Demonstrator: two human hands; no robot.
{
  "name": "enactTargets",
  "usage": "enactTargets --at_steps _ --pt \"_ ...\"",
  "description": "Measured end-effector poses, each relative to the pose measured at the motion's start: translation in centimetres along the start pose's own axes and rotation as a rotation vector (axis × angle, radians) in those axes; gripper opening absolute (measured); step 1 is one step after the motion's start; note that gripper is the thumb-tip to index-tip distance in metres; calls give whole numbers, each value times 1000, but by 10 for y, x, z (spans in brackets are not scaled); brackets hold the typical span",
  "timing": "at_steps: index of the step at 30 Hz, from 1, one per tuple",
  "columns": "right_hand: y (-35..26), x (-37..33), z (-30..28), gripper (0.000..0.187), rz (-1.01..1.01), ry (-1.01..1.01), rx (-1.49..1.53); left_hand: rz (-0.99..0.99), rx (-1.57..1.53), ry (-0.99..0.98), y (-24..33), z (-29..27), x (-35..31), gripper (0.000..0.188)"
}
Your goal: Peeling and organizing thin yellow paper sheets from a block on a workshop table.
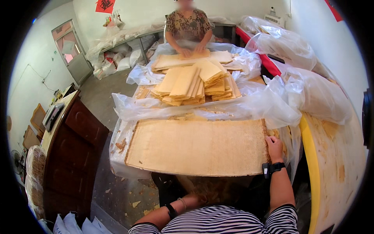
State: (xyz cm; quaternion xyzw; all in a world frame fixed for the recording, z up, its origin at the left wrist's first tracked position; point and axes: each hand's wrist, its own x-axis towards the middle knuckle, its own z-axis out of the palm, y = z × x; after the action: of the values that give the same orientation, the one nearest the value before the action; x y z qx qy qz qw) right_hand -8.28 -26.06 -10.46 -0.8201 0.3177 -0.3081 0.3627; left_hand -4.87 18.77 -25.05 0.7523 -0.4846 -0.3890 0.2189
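A wide, thin tan sheet (198, 146) with rough brown edges lies across the near end of the table, its front edge at the table's front. My right hand (275, 148) is closed at the sheet's right edge, its fingertips on the dark rim. Low in front of my body, below the sheet's front edge, is my left hand (196, 200). Its fingers are blurred and in shadow, so I cannot tell whether they hold anything. Beyond the sheet rises a pile of folded yellow sheets (183, 82).
Across the table a person (189, 33) has both hands on a stack of flat sheets (218, 57). Clear plastic film (269, 99) bunches over the table. A dark wooden cabinet (76, 144) stands left, a yellow-edged board (337, 171) right. Scraps (136, 204) litter the floor.
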Motion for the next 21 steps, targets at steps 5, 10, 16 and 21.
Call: enactTargets --at_steps 5,10,16,21 --pt "-6 4 8 30 -30 12 -36 4 -66 -18 -11 6 -3 36" --pt "2 4 3 32 -15 21 -69 -5 -35 -38 1 -3 -11 37" --pt "25 -6 1 30 -77 58 -19 -29 -24 -58 24 -20 -18 36" --pt "13 5 -11 34 -102 -66 -4 -86 -128 -96 40 -51 -39 35"
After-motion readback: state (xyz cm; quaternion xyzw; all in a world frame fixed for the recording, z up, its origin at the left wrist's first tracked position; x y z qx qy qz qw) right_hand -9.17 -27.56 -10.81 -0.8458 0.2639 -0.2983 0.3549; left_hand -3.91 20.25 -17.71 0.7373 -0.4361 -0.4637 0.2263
